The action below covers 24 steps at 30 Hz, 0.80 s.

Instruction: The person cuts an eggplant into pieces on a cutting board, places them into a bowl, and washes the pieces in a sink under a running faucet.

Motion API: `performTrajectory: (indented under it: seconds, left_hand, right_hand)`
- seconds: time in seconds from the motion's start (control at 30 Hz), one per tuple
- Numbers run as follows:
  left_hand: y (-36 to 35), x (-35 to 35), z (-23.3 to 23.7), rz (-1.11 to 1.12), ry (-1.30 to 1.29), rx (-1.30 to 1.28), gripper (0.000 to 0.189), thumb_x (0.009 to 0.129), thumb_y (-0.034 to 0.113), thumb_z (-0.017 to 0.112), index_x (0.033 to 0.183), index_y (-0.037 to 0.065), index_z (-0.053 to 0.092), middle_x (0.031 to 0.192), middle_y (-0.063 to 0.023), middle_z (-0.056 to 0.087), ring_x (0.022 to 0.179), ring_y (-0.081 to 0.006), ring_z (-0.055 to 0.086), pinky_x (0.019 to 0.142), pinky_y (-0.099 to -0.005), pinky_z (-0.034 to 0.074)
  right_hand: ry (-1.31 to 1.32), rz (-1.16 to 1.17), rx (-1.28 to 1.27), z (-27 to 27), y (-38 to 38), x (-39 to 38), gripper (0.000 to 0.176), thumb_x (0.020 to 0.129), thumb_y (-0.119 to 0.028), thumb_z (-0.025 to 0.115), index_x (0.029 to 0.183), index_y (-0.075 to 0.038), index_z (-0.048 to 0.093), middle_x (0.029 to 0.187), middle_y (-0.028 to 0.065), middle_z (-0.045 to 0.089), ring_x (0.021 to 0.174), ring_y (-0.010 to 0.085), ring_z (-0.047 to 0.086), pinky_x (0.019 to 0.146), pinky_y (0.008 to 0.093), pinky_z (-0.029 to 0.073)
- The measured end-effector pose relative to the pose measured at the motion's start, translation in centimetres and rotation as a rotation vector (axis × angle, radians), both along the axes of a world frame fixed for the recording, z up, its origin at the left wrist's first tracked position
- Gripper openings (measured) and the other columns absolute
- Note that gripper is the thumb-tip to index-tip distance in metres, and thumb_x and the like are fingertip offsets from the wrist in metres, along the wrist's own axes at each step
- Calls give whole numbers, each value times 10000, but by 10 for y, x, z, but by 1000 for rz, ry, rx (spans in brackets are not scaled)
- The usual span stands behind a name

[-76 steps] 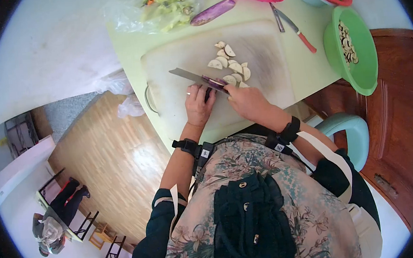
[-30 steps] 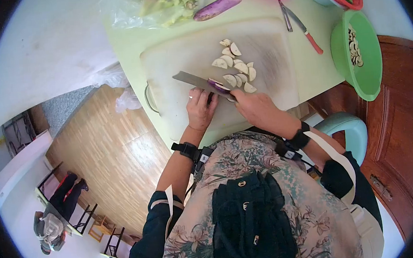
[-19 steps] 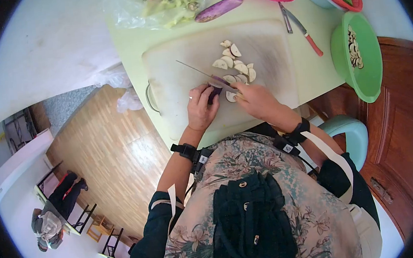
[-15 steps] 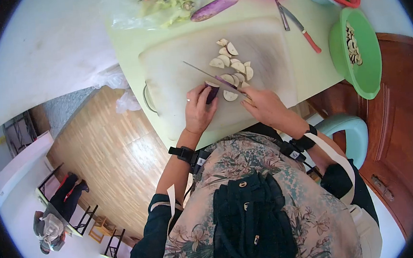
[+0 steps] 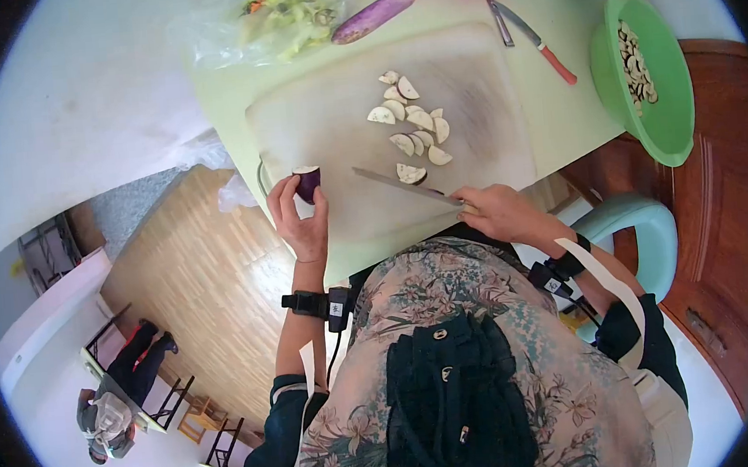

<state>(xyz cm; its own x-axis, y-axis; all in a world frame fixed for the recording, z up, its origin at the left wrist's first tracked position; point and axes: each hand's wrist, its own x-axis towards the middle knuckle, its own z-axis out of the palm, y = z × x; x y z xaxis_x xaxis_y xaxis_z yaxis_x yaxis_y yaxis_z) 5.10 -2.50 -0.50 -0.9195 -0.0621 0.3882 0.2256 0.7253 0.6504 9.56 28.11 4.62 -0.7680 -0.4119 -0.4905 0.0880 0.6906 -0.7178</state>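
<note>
My left hand (image 5: 301, 222) is closed around a short piece of purple eggplant (image 5: 307, 184), near the left edge of the white cutting board (image 5: 321, 115). In my right hand (image 5: 504, 213) is the handle of a knife (image 5: 405, 187), its blade pointing left over the lower part of the board. Beside the blade lie pale cut eggplant slices (image 5: 411, 173), with part of one hidden behind it. Several more half-round slices (image 5: 420, 119) are scattered at the board's middle.
A whole eggplant (image 5: 374, 16) lies beyond the board, near a plastic bag of trimmings (image 5: 287, 16). On the right are a peeler (image 5: 499, 20), a red-handled knife (image 5: 542, 45) and a green basin (image 5: 669, 78) holding slices. A person (image 5: 112, 416) sits at far lower left.
My left hand has carried the eggplant piece left, away from the knife. My right hand has lowered the knife toward the board's near edge, apart from the main group of slices.
</note>
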Motion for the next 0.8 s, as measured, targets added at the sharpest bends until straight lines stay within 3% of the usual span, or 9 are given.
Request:
performTrajectory:
  seconds: [0.13,0.33,0.8]
  left_hand:
    - [20,-9,-5,-108,15,53,378,666,-10,710,1024,17,590,1024,-144,566,938,-301,563,812,-372,479]
    - [62,-26,-12,-201,25,89,390,652,18,719,1020,30,588,1038,-141,566,952,-314,549,809,-381,471]
    - [65,-30,-27,-261,33,-11,377,687,35,719,1032,22,568,1048,-155,553,940,-335,541,791,-397,475]
  right_hand:
    - [186,-45,71,0,8,-10,330,824,-208,608,1109,-51,555,757,216,606,739,397,598,644,444,459]
    - [158,-231,128,4,7,-26,316,838,-224,581,1104,-56,552,785,234,612,761,414,595,669,480,460]
    - [218,-147,2,14,-14,-32,304,833,-189,580,1098,-47,534,761,221,604,724,407,594,628,479,453]
